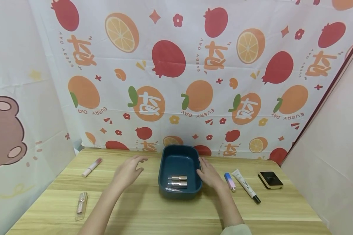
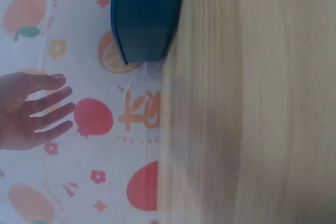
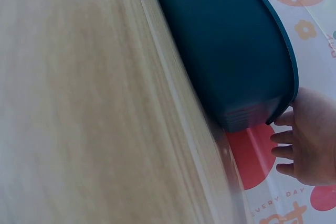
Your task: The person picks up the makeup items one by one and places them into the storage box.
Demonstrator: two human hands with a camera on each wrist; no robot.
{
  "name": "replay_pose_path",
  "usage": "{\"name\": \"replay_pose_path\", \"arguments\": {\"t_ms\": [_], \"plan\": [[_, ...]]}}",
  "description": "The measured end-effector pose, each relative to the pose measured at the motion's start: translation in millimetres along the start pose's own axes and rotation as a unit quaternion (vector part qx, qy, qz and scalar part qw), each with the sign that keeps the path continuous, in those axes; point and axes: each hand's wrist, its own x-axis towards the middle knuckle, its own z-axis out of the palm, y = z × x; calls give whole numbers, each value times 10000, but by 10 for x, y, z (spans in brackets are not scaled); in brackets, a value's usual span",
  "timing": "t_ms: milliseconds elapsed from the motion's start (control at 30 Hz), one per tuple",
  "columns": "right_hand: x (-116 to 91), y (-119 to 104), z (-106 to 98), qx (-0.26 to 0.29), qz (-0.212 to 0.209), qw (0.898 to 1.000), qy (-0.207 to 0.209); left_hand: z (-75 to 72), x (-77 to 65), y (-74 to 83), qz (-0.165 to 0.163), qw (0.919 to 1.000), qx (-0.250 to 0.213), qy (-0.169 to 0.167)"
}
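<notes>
A dark blue bin (image 1: 180,196) stands on the table near the back. My right hand (image 1: 209,174) is at its right rim, thumb at the edge; in the right wrist view the fingers (image 3: 285,151) are extended outside the wall. Left of the bin, my left hand (image 1: 127,173) hovers apart from it, fingers spread and holding nothing, as the left wrist view also shows. Inside the bin lie two lipstick tubes, one gold-toned (image 1: 178,178) and one silvery (image 1: 178,183), and a slim clear item (image 1: 173,189) whose kind I cannot tell.
At left lie a pink-white lip gloss tube (image 1: 92,167) and a clear-capped lipstick (image 1: 81,205). Right of the bin are a blue-pink lipstick tube (image 1: 230,182), a white squeeze tube (image 1: 245,185) with black cap, and a black compact (image 1: 270,180). A fruit-print cloth (image 1: 176,85) hangs behind.
</notes>
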Motion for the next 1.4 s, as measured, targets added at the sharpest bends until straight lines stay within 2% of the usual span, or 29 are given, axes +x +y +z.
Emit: {"name": "replay_pose_path", "arguments": {"t_ms": [133,400,633,967,1300,1400], "plan": [[-10,5,5,34,-53,10000,33,-55,-84,-82,-96,9999,4,-65],[-28,18,19,50,14,10000,3,-146,-241,-226,-549,9980,-49,-301],[-24,44,37,37,-17,10000,43,-235,-334,-285,-727,9972,51,-189],[-30,33,28,111,19,9999,23,-317,-441,-403,-947,9951,56,-287],[-22,16,19,109,-19,9999,38,-444,-503,-576,-1384,9894,139,-411],[-11,13,15,108,-51,9999,61,-482,-529,-613,-1594,9853,161,-587]]}}
